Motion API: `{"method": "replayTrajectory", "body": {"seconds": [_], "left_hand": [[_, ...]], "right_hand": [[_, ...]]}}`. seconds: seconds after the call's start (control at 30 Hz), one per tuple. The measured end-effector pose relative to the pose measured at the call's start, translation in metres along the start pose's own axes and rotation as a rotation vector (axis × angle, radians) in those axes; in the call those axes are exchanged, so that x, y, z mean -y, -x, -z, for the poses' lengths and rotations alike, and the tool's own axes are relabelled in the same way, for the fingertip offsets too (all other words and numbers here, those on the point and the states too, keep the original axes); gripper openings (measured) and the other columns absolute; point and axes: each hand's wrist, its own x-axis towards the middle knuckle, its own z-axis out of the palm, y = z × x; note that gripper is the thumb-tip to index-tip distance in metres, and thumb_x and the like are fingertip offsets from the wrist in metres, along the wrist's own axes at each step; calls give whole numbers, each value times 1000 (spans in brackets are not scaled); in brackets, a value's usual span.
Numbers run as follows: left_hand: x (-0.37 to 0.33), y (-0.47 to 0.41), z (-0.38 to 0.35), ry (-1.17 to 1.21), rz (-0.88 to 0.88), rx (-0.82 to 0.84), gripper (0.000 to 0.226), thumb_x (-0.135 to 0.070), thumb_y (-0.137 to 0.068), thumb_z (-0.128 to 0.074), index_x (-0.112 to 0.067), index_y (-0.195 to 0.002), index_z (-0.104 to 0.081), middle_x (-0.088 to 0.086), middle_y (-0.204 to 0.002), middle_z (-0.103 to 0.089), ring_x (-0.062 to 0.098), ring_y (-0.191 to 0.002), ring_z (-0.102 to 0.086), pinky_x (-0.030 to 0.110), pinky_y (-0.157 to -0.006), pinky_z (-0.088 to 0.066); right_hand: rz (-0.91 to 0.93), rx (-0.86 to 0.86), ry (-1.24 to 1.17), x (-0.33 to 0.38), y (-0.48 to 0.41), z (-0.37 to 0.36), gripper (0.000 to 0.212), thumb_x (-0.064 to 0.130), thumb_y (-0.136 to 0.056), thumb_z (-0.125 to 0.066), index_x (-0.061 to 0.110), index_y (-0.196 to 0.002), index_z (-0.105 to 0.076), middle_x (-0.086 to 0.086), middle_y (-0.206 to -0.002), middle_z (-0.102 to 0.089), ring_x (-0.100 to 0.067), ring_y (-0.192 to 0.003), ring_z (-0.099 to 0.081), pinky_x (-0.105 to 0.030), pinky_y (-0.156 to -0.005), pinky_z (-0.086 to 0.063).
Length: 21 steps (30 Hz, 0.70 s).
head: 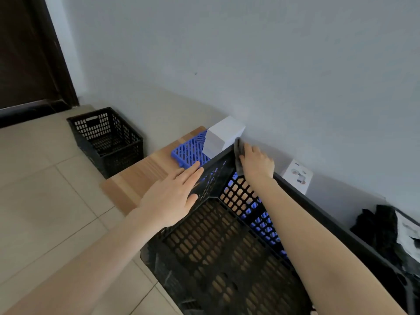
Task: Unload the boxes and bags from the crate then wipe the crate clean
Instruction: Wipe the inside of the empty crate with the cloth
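A plain indoor room, most likely in a home or a small storeroom (nothing settles which). Large beige floor tiles [45, 178] run up to a dark brown door [25, 53], and the wall [250, 53] is bare paint, grey above and cream below. A low light-wood tabletop [141, 176] stands against it, with a white box [223, 135], a printed product carton [297, 176] and black bags [372, 226] along the wall, and a black plastic crate [106, 137] on the floor
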Motion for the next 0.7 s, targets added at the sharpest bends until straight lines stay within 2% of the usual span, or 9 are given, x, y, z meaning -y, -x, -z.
{"method": "replayTrajectory", "body": {"seconds": [0.17,0.3,0.53,0.7], "left_hand": [[-1,-1,0,-2,5,11,68,-46,-100,-36,-28,-156,-2,-14,-163,4,12,-148,-16,29,-94,-51],[0,-1,-1,-13,5,26,69,-47,-100,-36,-29,-156,0,-15,-163,5,12,-148,-16,31,-96,-49],[-1,1,5,-31,18,52,68,-47,-101,-34,-27,-156,2,-13,-163,6,17,-147,-19,35,-96,-50],[-2,1,7,-34,25,73,66,-44,-103,-31,-27,-156,3,-12,-163,10,18,-147,-19,36,-96,-52]], "right_hand": [[28,-15,9,-25,19,0,31,31,-99,-43,21,-128,-40,-8,-112,-57,-28,-94,-59,-36,-70,-41],[-33,14,21,-66,63,9,30,33,-99,-40,21,-127,-38,-8,-114,-56,-29,-100,-57,-41,-80,-45],[-215,39,137,-168,166,17,39,37,-99,-44,21,-134,-43,-9,-113,-58,-31,-103,-56,-41,-83,-42],[-273,66,100,-167,159,19,32,37,-98,-45,20,-124,-48,-9,-113,-59,-32,-103,-56,-42,-81,-41]]}}
